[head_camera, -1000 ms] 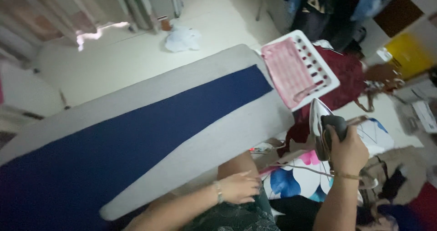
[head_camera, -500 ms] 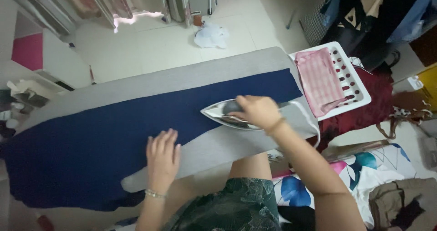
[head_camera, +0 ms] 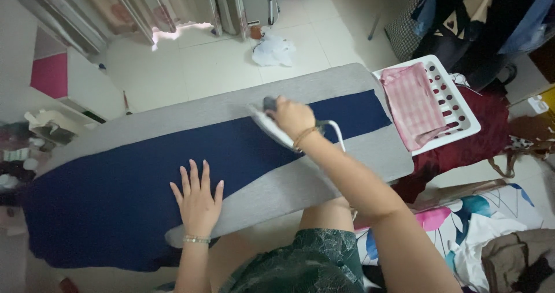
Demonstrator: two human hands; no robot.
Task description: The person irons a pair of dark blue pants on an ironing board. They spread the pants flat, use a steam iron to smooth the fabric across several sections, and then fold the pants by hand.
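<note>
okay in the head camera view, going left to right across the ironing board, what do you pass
Navy cloth hanging over the board's left end → left hand flat on the cloth → right hand gripping the iron → bare grey ironing board end → pink checked cloth on the white perforated rest.

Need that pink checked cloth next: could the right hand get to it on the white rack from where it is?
Probably yes, once it frees itself: the right hand grips the iron, and only bare board lies between it and the pink checked cloth on the white rack.
</note>
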